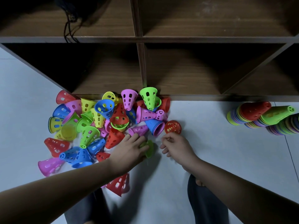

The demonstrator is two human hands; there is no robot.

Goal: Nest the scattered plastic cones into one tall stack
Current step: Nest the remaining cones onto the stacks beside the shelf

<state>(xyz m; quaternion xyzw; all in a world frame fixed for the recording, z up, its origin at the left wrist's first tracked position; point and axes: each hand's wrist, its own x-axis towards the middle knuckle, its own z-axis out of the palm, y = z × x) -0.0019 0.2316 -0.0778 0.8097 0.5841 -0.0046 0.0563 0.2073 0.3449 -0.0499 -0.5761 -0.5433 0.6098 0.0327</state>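
A heap of perforated plastic cones (103, 120) in red, blue, green, yellow and purple lies on the pale floor in front of a wooden shelf. My left hand (131, 149) is closed around a green cone (149, 147), mostly hidden under my fingers. My right hand (175, 145) pinches the near rim of a red cone (172, 126), whose open mouth faces me. Between my hands and the heap lie a purple cone (139, 130) and a short nested blue-and-purple stack (154, 126). A red cone (119, 185) lies under my left forearm.
Long nested stacks of cones (262, 118) lie on their sides at the far right. The dark wooden shelf unit (142, 68) with open compartments stands right behind the heap. My knees in dark trousers (207, 206) are at the bottom. Bare floor (210, 143) lies between the heap and the stacks.
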